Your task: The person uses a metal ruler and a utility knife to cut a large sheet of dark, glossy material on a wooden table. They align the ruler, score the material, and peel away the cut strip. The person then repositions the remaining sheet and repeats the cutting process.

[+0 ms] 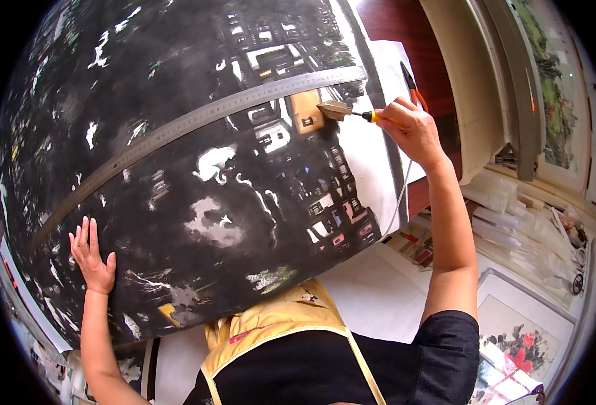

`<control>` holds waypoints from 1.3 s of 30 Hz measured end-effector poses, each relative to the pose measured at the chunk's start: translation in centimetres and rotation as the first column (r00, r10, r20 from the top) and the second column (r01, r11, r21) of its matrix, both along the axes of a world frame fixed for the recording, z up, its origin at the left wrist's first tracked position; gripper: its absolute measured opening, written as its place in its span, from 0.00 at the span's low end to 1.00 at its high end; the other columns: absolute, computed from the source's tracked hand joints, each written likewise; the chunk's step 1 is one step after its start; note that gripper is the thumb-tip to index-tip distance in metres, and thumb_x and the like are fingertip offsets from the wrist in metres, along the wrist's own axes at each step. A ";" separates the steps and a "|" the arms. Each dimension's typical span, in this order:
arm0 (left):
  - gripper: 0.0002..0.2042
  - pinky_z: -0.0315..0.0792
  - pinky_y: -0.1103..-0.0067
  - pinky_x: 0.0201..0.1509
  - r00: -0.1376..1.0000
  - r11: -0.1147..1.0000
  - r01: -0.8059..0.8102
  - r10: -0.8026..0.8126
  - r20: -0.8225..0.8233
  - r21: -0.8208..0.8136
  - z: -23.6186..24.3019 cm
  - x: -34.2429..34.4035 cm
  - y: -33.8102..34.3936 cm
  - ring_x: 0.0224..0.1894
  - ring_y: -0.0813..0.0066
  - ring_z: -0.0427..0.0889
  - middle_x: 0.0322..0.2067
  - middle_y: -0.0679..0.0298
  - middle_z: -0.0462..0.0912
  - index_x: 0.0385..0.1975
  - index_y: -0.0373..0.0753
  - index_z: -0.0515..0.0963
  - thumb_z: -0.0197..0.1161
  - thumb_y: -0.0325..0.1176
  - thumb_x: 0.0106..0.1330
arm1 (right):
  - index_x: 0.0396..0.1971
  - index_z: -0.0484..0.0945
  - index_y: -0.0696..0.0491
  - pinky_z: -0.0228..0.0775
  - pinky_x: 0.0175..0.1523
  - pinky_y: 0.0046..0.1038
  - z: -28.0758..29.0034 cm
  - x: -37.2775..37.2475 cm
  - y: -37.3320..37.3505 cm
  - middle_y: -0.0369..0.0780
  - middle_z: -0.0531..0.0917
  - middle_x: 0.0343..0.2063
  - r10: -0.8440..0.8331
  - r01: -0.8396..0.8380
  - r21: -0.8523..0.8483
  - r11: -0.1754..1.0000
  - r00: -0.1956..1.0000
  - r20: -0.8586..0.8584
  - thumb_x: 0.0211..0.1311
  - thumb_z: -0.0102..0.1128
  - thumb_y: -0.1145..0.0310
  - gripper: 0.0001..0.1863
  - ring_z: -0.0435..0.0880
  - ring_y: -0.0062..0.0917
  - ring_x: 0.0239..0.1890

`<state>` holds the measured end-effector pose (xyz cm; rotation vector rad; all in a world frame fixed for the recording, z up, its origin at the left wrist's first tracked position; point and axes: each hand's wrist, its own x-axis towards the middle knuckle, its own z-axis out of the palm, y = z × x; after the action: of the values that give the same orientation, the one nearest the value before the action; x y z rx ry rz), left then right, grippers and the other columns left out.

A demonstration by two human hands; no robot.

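Observation:
A large dark ink painting [156, 88] with white and coloured patches covers most of the view, a long metal ruler [210, 106] lying across it. My left hand [94, 263] lies on the lower left of the painting, fingers spread, near the ruler's end. My right hand [409, 131] grips the yellow-and-black handle of a small iron [336, 110] with a pointed metal head and a white cord [399, 206]. Its tip is over an orange patch [306, 108] just below the ruler; whether it touches is unclear. Orange-handled scissors [418, 96] lie right of my right hand on white paper.
The reddish wooden tabletop [406, 27] shows at upper right. Framed landscape [554, 101] and flower [514, 337] pictures stand along the right, with translucent rolls or sheets [507, 223] between them. My yellow apron [264, 324] touches the painting's lower edge.

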<state>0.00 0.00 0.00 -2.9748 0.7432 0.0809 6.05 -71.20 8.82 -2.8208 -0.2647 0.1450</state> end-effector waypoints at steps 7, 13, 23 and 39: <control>0.37 0.43 0.52 0.81 1.000 1.000 0.002 -0.002 0.018 0.016 -0.1 0.0 0.1 0.76 0.49 0.55 0.76 0.55 0.58 0.77 0.40 0.58 0.49 0.55 0.72 | 0.35 0.83 0.49 0.74 0.36 0.34 -1.2 1.4 -3.2 0.35 0.82 0.32 0.132 -0.131 -0.017 0.991 0.989 0.066 0.66 0.66 0.62 0.07 0.84 0.34 0.29; 0.38 0.43 0.52 0.81 1.000 0.999 0.016 -0.016 0.021 0.028 -0.4 0.1 0.3 0.76 0.49 0.55 0.76 0.54 0.57 0.77 0.39 0.57 0.43 0.59 0.74 | 0.35 0.85 0.53 0.74 0.39 0.30 -1.0 2.3 -3.6 0.37 0.81 0.28 0.106 -0.104 -0.040 0.994 0.993 0.045 0.65 0.68 0.67 0.05 0.81 0.32 0.30; 0.39 0.42 0.52 0.81 1.000 0.998 0.004 -0.005 0.016 0.058 -0.3 0.0 0.2 0.76 0.49 0.55 0.76 0.54 0.58 0.76 0.39 0.58 0.40 0.62 0.75 | 0.34 0.83 0.52 0.77 0.35 0.31 0.1 1.3 -6.8 0.36 0.83 0.30 0.022 -0.023 0.037 0.999 0.999 0.043 0.61 0.72 0.67 0.06 0.83 0.32 0.31; 0.40 0.42 0.51 0.80 1.000 1.000 0.007 -0.007 -0.007 0.026 -0.5 0.0 0.5 0.76 0.46 0.55 0.76 0.52 0.57 0.77 0.37 0.56 0.39 0.64 0.75 | 0.34 0.84 0.52 0.79 0.35 0.30 -1.3 2.4 -9.8 0.36 0.83 0.31 -0.012 0.010 0.047 0.999 0.998 0.054 0.63 0.70 0.68 0.05 0.86 0.32 0.30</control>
<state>-0.04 0.52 -0.53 -2.9489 0.7478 0.1001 8.41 -80.98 7.52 -2.7825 -0.2613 0.0590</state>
